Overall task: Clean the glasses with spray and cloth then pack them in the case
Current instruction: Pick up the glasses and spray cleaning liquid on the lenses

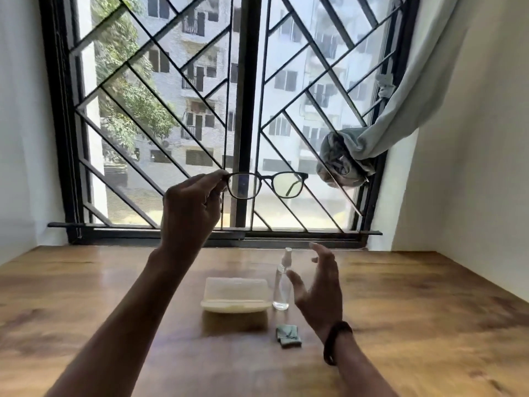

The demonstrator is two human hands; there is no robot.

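My left hand (191, 204) is raised in front of the window and pinches dark-framed glasses (267, 184) by their left corner, lenses facing me. A clear spray bottle (282, 282) with a white nozzle stands upright on the wooden table (429, 310). My right hand (319, 287) hovers just right of the bottle, fingers spread and relaxed, holding nothing. A translucent cream glasses case (235, 295) lies closed to the left of the bottle. A small folded green cloth (288, 335) lies in front of the bottle.
A barred window (249, 110) spans the wall behind the table. A pale curtain (400, 104) is tied in a knot at the window's right side. White walls close in the table at left and right.
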